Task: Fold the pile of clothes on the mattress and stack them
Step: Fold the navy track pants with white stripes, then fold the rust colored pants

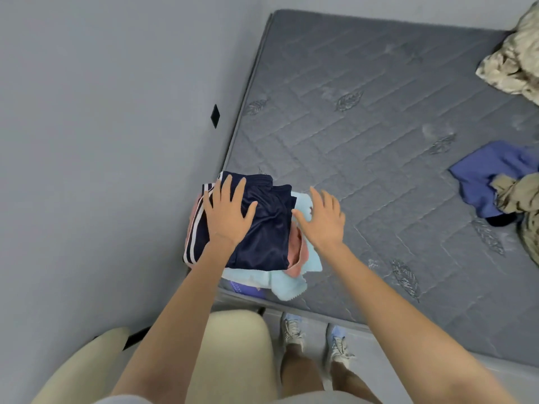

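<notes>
Head view: folded stack [287, 282] is sitting at the near-left corner of the mattress [379, 112], navy shorts [268, 228] topmost, long axis running away from the person, stripes leftward. Flat, spread left hand [226, 211] is pressing the shorts; open, empty right hand [323, 220] is hovering beside. Risk: uneven layers are crowding the edge and could slide off.

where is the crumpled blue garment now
In the head view, the crumpled blue garment lies on the right side of the grey quilted mattress, touching a beige patterned cloth.
</notes>
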Demonstrator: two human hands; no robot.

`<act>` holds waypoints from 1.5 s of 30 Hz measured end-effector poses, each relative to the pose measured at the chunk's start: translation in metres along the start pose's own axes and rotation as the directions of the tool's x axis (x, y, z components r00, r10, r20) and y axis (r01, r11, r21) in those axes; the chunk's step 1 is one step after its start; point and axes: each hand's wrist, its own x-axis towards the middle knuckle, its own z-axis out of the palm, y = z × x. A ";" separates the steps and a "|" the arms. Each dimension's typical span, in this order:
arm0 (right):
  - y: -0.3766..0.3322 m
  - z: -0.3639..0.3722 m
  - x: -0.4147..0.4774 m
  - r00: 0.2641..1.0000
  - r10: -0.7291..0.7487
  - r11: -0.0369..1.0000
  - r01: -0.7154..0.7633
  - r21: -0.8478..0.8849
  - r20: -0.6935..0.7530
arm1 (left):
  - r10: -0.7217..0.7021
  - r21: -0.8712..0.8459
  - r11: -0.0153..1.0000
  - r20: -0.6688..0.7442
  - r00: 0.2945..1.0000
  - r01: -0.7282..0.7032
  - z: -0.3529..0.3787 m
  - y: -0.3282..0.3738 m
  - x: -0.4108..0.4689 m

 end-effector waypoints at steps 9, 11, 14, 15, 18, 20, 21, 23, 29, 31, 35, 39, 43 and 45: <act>0.077 -0.078 -0.025 0.996 -0.083 0.982 0.076 -0.175 -0.032 | 0.056 0.049 0.997 0.102 0.993 -0.061 -0.021 0.112 -0.008; 0.104 -0.099 -0.032 0.996 -0.062 0.982 0.050 -0.180 -0.059 | 0.094 0.048 0.994 0.086 0.992 -0.098 -0.026 0.149 -0.008; 0.150 -0.132 -0.045 0.995 -0.030 0.984 0.013 -0.180 -0.093 | 0.129 0.040 0.990 0.073 0.989 -0.132 -0.025 0.210 -0.015; 0.171 -0.144 -0.052 0.994 -0.017 0.984 -0.002 -0.177 -0.104 | 0.145 0.033 0.988 0.071 0.987 -0.148 -0.021 0.235 -0.021; 0.237 -0.179 -0.073 0.992 0.022 0.981 -0.044 -0.186 -0.122 | 0.190 0.007 0.982 0.066 0.979 -0.191 -0.009 0.314 -0.046; 0.281 -0.203 -0.086 0.990 0.057 0.980 -0.080 -0.184 -0.129 | 0.227 -0.007 0.974 0.074 0.971 -0.227 0.000 0.365 -0.063; 0.302 -0.213 -0.092 0.987 0.079 0.978 -0.103 -0.181 -0.137 | 0.246 -0.010 0.969 0.083 0.966 -0.246 0.004 0.390 -0.070; 0.343 -0.234 -0.102 0.981 0.133 0.971 -0.157 -0.178 -0.139 | 0.280 -0.019 0.960 0.099 0.955 -0.280 0.010 0.436 -0.082; 0.444 -0.290 -0.127 0.949 0.287 0.938 -0.306 -0.165 -0.129 | 0.386 -0.045 0.922 0.146 0.911 -0.384 0.020 0.542 -0.101; 0.467 -0.303 -0.132 0.936 0.313 0.930 -0.336 -0.146 -0.162 | 0.431 -0.040 0.902 0.161 0.888 -0.430 0.024 0.571 -0.104; 0.510 -0.321 -0.137 0.894 0.388 0.906 -0.415 -0.088 -0.226 | 0.520 -0.032 0.852 0.175 0.836 -0.523 0.032 0.625 -0.102; 0.549 -0.335 -0.133 0.859 0.453 0.877 -0.477 -0.050 -0.240 | 0.577 -0.042 0.813 0.199 0.792 -0.581 0.045 0.672 -0.090; 0.584 -0.355 -0.124 0.814 0.523 0.842 -0.540 0.005 -0.254 | 0.635 -0.026 0.764 0.208 0.744 -0.645 0.060 0.718 -0.073; 0.601 -0.364 -0.119 0.786 0.554 0.824 -0.565 0.046 -0.273 | 0.658 -0.031 0.743 0.215 0.722 -0.668 0.068 0.743 -0.067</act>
